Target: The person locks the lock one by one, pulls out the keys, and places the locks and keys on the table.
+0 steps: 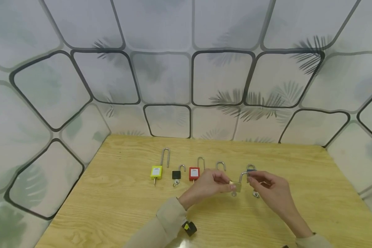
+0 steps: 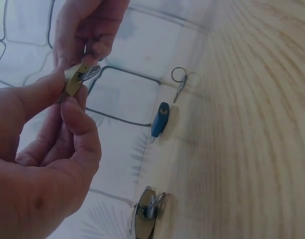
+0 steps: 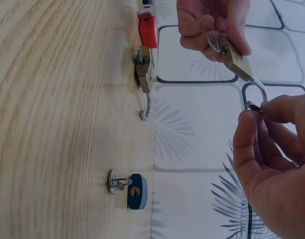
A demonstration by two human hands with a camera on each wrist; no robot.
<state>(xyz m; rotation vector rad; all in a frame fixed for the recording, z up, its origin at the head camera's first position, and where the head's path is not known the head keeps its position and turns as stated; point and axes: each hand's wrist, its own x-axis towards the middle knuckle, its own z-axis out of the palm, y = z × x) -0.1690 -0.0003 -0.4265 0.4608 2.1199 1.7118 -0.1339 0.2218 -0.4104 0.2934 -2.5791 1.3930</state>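
While, in the head view, the left hand (image 1: 206,186) pinches a blocky brass padlock (image 1: 237,186) above the wooden table (image 1: 121,206), the right hand (image 1: 274,193) pinches its curved silver shackle (image 1: 240,176) between closed fingers. Left wrist: a silver key (image 2: 91,73) sits in the padlock. Right wrist: a blue rectangular lock (image 3: 137,194).

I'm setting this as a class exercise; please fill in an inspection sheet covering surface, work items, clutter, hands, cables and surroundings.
Surface: wood-grain table.
Work item: held brass padlock, shackle open, key in place.
Other padlocks: yellow padlock, black padlock, red padlock and second brass padlock, all open; blue padlock, its keys out beside it.
Clutter: dark object with a yellow mark by the left sleeve; identity unclear.
Left hand: fingers pinch the held padlock's body.
Right hand: fingers pinch its shackle.
Cables: nothing seen.
Surroundings: pale wall with dark outlines and leaf prints.
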